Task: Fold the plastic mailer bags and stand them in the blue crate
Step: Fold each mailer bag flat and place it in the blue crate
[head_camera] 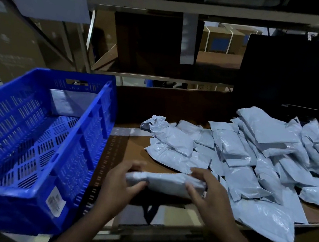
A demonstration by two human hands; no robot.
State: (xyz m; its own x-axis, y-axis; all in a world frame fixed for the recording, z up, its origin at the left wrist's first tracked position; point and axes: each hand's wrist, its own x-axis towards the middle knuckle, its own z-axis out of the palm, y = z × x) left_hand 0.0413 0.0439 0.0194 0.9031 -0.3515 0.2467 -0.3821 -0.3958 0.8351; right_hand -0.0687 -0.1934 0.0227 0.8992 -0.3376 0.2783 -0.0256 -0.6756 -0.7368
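Both hands raised side by side — left hand [124, 180] and right hand [208, 193] — fingers curled in a grip.

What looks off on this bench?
One bag at the near right hangs over the table edge and could slide off. The pile is loose and crumpled. The blue crate sits tilted. Both hands grip one bag.
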